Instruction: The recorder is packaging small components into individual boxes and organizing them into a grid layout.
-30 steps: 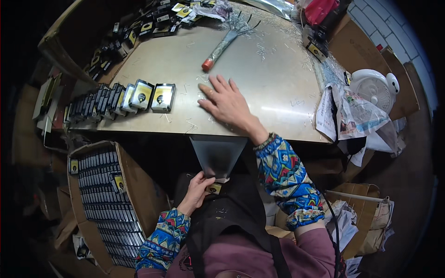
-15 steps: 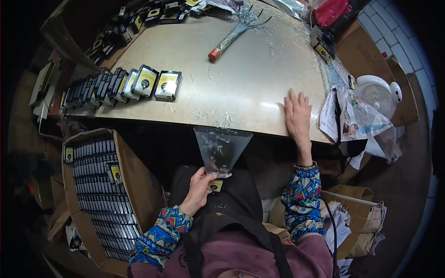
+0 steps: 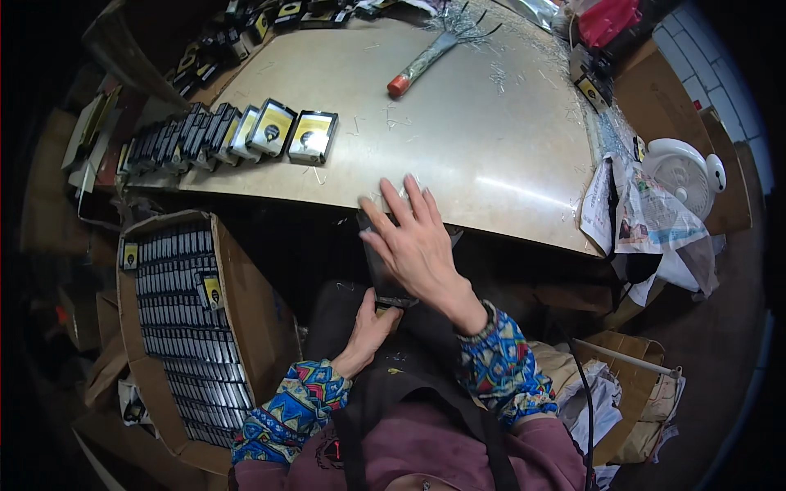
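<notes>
My left hand [image 3: 366, 334] is closed around a small box [image 3: 390, 311] with a yellow label, mostly hidden by the fingers, at the narrow lower end of a dark see-through funnel-shaped chute [image 3: 377, 270]. The chute's wide end meets the table's front edge. Above it, my right hand [image 3: 416, 250] is open, palm down, its spread fingertips over the table edge and its palm covering much of the chute. Whether small wires lie under this hand is hidden. A few bent silver wires [image 3: 397, 123] are scattered farther up the table [image 3: 458, 155].
A row of black boxes with yellow labels [image 3: 313, 137] stands at the table's left. A carton [image 3: 254, 319] packed with similar boxes is below. An orange-ended bundle of dark prongs [image 3: 422, 65] lies at the back, near heaped wires. A white fan [image 3: 684, 176] stands right, beside newspaper [image 3: 647, 217].
My right hand has moved left from the table's right side to the front edge over the chute. The loose wires that lay at that edge no longer show. The view has shifted slightly.
</notes>
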Tool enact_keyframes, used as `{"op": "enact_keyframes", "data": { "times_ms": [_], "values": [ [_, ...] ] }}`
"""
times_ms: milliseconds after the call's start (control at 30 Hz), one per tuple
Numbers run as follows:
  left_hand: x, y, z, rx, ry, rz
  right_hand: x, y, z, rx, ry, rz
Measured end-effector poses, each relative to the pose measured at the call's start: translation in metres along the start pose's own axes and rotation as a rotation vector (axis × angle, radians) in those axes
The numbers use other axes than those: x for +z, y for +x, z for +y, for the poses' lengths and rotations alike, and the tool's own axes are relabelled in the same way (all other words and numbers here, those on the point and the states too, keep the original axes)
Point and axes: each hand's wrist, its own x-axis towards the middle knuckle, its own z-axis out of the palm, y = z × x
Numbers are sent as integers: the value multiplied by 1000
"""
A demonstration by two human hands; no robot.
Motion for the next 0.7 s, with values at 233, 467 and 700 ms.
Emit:
{"op": "enact_keyframes", "data": {
  "times_ms": [233,467,700],
  "values": [
    [-3,2,-3,232,323,-12,-31,-46,8,121,348,2],
    [-24,18,-45,620,758,124,11,-109,-24,-14,565,-352],
    [-38,-23,16,603,665,213,-14,-89,-6,168,699,-84]
  ]
}}
